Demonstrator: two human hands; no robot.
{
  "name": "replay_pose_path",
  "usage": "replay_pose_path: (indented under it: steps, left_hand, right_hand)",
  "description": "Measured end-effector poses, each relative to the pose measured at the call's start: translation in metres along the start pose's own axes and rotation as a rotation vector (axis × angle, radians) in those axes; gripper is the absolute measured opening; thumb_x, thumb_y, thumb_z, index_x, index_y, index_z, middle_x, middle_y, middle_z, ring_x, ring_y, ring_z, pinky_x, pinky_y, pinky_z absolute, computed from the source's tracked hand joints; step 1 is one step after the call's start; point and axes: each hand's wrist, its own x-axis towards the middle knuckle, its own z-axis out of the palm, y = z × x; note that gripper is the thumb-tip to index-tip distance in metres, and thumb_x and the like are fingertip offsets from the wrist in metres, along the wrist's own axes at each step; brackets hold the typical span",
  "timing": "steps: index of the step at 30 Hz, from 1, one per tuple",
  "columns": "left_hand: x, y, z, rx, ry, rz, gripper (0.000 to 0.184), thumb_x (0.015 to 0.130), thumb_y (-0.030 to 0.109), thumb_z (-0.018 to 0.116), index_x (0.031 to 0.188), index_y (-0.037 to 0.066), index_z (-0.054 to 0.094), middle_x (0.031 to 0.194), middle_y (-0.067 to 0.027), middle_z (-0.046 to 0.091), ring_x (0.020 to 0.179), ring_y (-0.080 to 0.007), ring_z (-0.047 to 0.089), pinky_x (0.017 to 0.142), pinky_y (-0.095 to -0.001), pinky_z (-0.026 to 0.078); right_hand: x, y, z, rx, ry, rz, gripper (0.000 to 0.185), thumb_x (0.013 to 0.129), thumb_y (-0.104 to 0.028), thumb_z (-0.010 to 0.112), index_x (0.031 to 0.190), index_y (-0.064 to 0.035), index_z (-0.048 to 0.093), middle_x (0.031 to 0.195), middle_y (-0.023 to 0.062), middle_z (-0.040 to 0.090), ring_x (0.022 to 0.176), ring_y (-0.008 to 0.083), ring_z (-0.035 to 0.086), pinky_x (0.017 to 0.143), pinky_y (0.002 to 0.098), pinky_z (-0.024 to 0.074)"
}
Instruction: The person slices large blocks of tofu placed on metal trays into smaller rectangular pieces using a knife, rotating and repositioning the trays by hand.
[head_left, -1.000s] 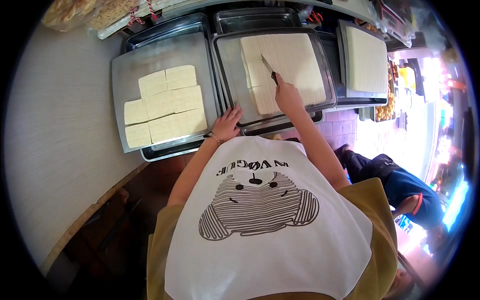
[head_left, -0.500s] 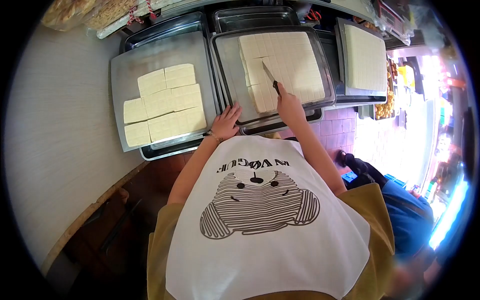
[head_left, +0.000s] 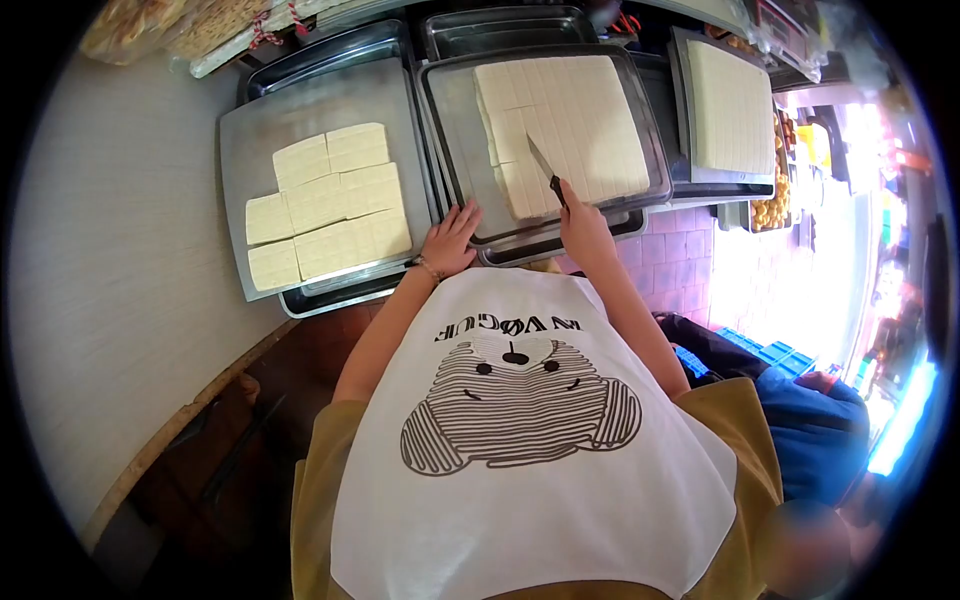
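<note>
My right hand (head_left: 587,236) is closed on the black handle of a knife (head_left: 546,172). The blade lies over a large white scored slab (head_left: 590,120), its tip pointing up and left. That slab rests on a metal tray (head_left: 450,130) in the middle. My left hand (head_left: 450,240) lies with its fingers apart at the tray's lower left corner and holds nothing. Left of it, cut white blocks (head_left: 345,197) sit on a grey sheet (head_left: 350,100) over another tray.
Another white slab (head_left: 730,115) stands on a tray at the right, with round yellowish pieces (head_left: 770,205) beyond it. A person in blue (head_left: 815,430) is at the lower right, near blue crates (head_left: 785,357). Plastic bags (head_left: 135,30) sit at the upper left.
My right hand and the knife have moved down and slightly right over the slab. My left hand has stayed at the tray corner. The person at the right has shifted lower in view.
</note>
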Motion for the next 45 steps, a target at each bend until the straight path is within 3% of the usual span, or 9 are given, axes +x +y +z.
replay_pose_path:
  steps: [9, 30, 33, 42, 45]
  left_hand:
    - [0.0, 0.001, 0.003, 0.039, 0.065, 0.008, 0.08, 0.076, 0.025, 0.06, 0.145, 0.02, 0.022, 0.154, -0.0008, 0.012, 0.138, -0.0267, 0.021, 0.1, -0.0459, 0.032]
    - [0.0, 0.004, 0.003, 0.091, 0.025, -0.012, 0.09, 0.076, 0.025, 0.066, 0.147, 0.02, 0.012, 0.155, -0.0002, 0.006, 0.14, -0.0269, 0.016, 0.103, -0.0485, 0.03]
    - [0.0, 0.004, 0.001, 0.076, 0.019, -0.005, 0.09, 0.076, 0.025, 0.066, 0.147, 0.02, 0.011, 0.155, -0.0001, 0.006, 0.14, -0.027, 0.016, 0.103, -0.0489, 0.03]
    - [0.001, 0.005, -0.002, 0.077, -0.019, -0.026, 0.09, 0.077, 0.025, 0.065, 0.148, 0.021, 0.01, 0.155, 0.0, 0.004, 0.141, -0.027, 0.014, 0.105, -0.0471, 0.028]
    - [0.0, 0.006, -0.004, 0.066, -0.033, -0.024, 0.089, 0.078, 0.024, 0.064, 0.148, 0.021, 0.01, 0.155, 0.0002, 0.003, 0.141, -0.027, 0.014, 0.105, -0.0465, 0.028]
  right_hand:
    - [-0.015, 0.015, 0.009, 0.048, 0.028, -0.029, 0.048, 0.088, -0.012, 0.048, 0.134, -0.008, 0.037, 0.084, 0.0259, 0.06, 0.079, 0.0439, 0.06, 0.07, 0.052, 0.0474]
    - [-0.059, 0.023, 0.004, 0.085, -0.005, 0.036, 0.048, 0.088, -0.009, 0.049, 0.135, -0.011, 0.04, 0.083, 0.0266, 0.059, 0.078, 0.0438, 0.058, 0.07, 0.0503, 0.0451]
    - [-0.065, 0.025, 0.001, 0.032, -0.088, 0.042, 0.052, 0.087, -0.011, 0.049, 0.138, -0.0091, 0.035, 0.092, 0.0237, 0.059, 0.085, 0.0405, 0.059, 0.074, 0.0494, 0.0464]
    - [-0.094, 0.031, -0.004, 0.157, -0.055, 0.055, 0.048, 0.087, -0.006, 0.049, 0.134, -0.0085, 0.041, 0.086, 0.0281, 0.059, 0.082, 0.0445, 0.057, 0.072, 0.0492, 0.0441]
    - [-0.106, 0.038, -0.006, 0.139, -0.087, 0.053, 0.051, 0.087, -0.009, 0.048, 0.136, -0.0108, 0.037, 0.093, 0.0254, 0.06, 0.083, 0.0444, 0.058, 0.073, 0.0507, 0.0461]
